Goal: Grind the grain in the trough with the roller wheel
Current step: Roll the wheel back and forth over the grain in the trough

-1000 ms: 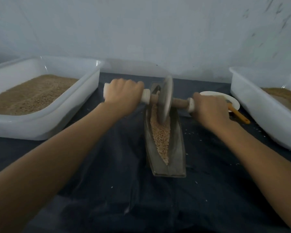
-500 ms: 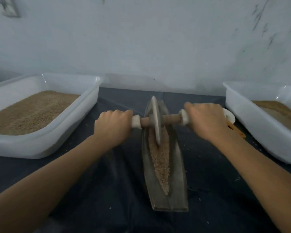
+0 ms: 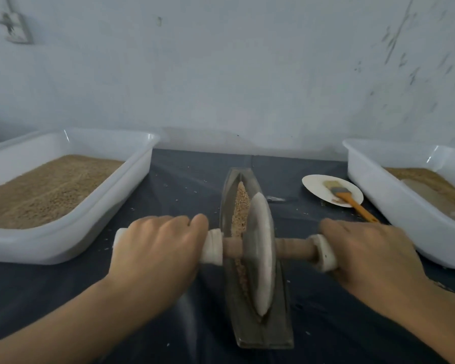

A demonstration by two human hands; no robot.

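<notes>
Trough (image 3: pixel 258 329) set lengthwise on dark tabletop (image 3: pixel 184 179), long axis running from near edge toward far wall, pointed ends fore and aft. Grain (image 3: pixel 241 206) lying along its channel, visible mostly in far half. Roller wheel (image 3: pixel 262 253) standing upright on edge in near half of trough, disc in line with the channel, wooden axle crossing it at right angles, left to right. Left hand (image 3: pixel 155 248) wrapped around left axle grip, fingers curled over; right hand (image 3: pixel 363 256) likewise clamped on right grip. Left tub (image 3: pixel 71 243) of grain well to left of trough; right tub (image 3: pixel 394 219) well to right. Paper plate (image 3: pixel 315 183) between trough and right tub, brush (image 3: pixel 352 200) resting across it, orange handle overhanging near rim. Scattered grains on tabletop around trough.
</notes>
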